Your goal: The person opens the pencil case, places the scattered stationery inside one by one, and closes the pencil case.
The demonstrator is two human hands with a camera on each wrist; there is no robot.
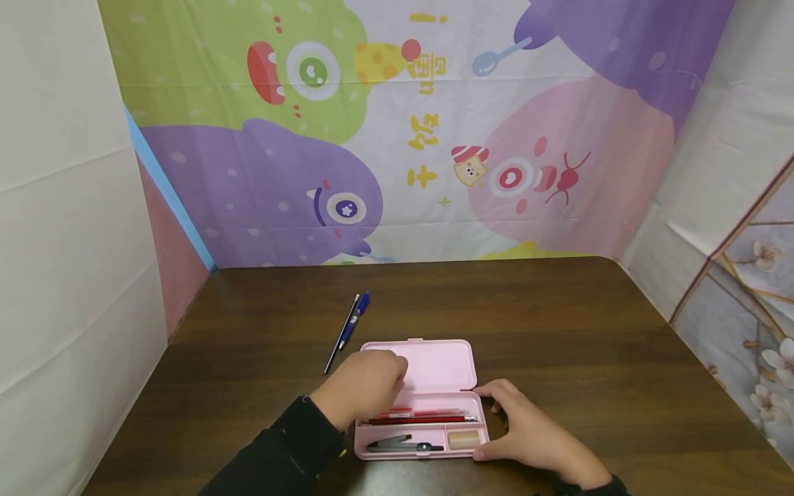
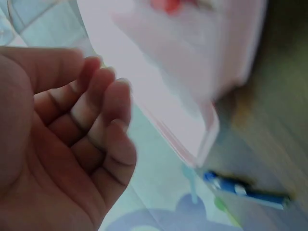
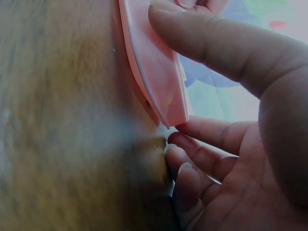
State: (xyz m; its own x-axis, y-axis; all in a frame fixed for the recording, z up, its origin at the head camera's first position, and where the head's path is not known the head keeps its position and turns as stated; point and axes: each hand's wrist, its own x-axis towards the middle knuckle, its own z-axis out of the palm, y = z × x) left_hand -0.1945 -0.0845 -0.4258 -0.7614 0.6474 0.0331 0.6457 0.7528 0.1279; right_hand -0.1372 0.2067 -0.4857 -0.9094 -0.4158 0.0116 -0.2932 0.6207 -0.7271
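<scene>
An opened pink pencil case lies on the table with its lid folded back. Red pens lie in the long rear compartment. At the front are a grey drawing compass and, in the small right compartment, a tan eraser-like block. Over the case's left side hovers my left hand, and in the left wrist view its loosely curled fingers hold nothing. My right hand grips the case's right end, thumb at the front corner and index finger at the back one.
Behind the case to the left, a blue pen and a dark pencil-like stick lie side by side on the brown table. A cartoon-printed cloth hangs along the back edge, with pale cloths on both sides.
</scene>
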